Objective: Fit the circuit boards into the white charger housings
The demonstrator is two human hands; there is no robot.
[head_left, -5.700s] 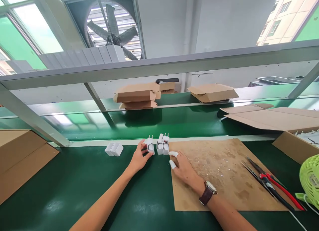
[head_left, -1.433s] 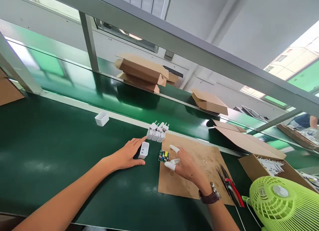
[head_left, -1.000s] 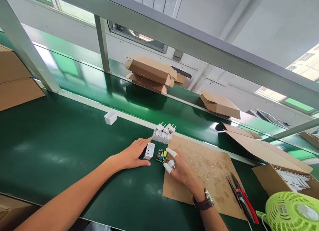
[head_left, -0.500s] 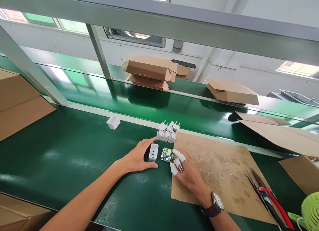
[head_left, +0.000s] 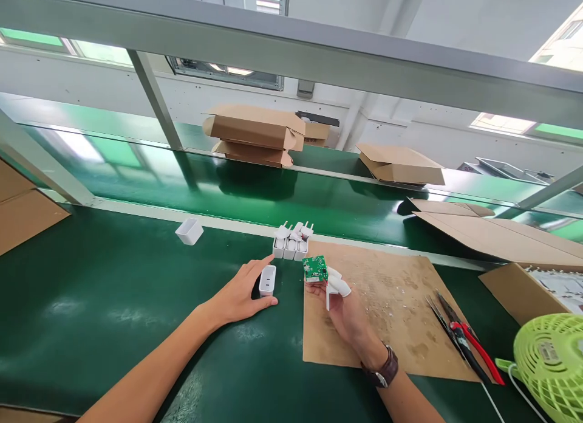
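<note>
My right hand [head_left: 344, 304], with white finger covers, grips a green circuit board [head_left: 315, 268] above the edge of the brown cardboard sheet. The board's flat soldered side faces me. A thin white piece [head_left: 328, 296] hangs beneath the fingers; whether it joins the board I cannot tell. My left hand [head_left: 241, 292] rests on the green table with thumb and forefinger spread around a white charger housing [head_left: 267, 281]. That housing is open-topped, with two slots inside. Just beyond the left fingertips, several white housings [head_left: 290, 248] stand in a row with pronged plug parts [head_left: 296, 231] on top.
Another white housing [head_left: 189, 231] lies at the back left. On the right, tweezers [head_left: 444, 319] and red-handled cutters [head_left: 469, 338] lie over the cardboard sheet [head_left: 392, 344]. A lime-green fan [head_left: 551, 356] stands near an open carton [head_left: 523, 292]. A metal rail [head_left: 218, 223] borders the table's back.
My right hand has lifted and turned the circuit board, so its soldered side shows instead of its components. My left hand stays around the housing. The whole view has shifted slightly.
</note>
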